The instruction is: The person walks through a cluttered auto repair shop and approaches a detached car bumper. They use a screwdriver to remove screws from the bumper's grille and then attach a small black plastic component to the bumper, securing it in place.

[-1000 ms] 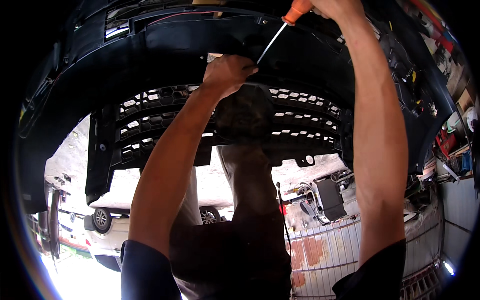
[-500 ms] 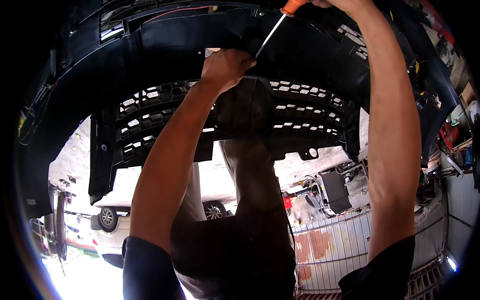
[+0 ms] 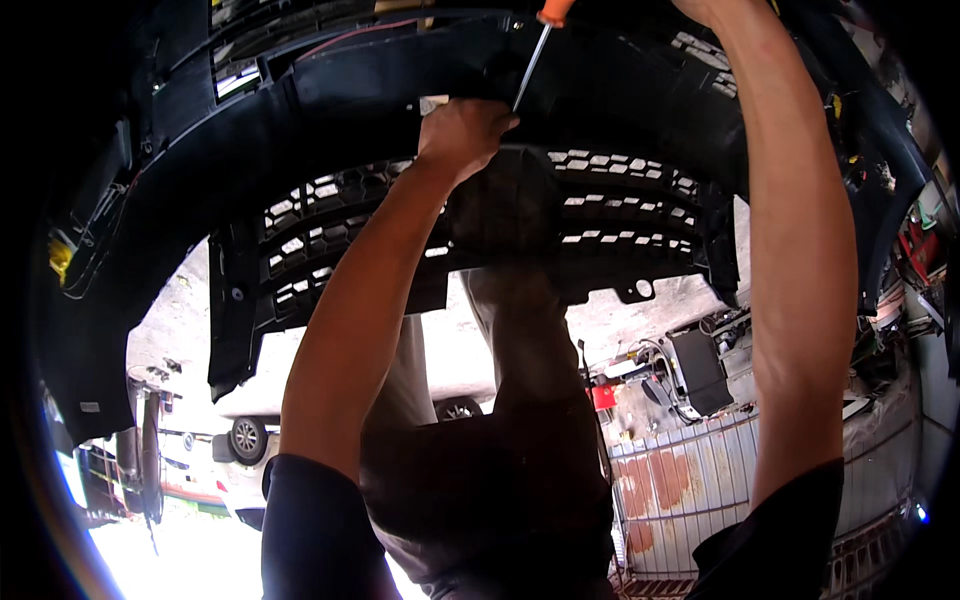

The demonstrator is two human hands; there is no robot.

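Note:
A large black plastic bumper [image 3: 350,85] with a mesh grille [image 3: 625,200] fills the upper view. My left hand [image 3: 465,135] is closed against it, fingers curled right at the lower end of a screwdriver's steel shaft [image 3: 533,62]; what they grip there is hidden. My right hand [image 3: 705,8] is at the top edge, mostly cut off, holding the screwdriver by its orange handle [image 3: 554,12], which also runs out of view.
My legs [image 3: 515,330] show below the grille. Beyond are a pale floor [image 3: 165,310], a white car [image 3: 235,485] at lower left, a black boxy part with hoses [image 3: 705,370] and rusty corrugated sheeting [image 3: 670,490] at lower right.
The screwdriver handle and my right hand have shifted left and up, partly leaving the view, while my right forearm appears farther right. The bumper and background have shifted slightly in the frame.

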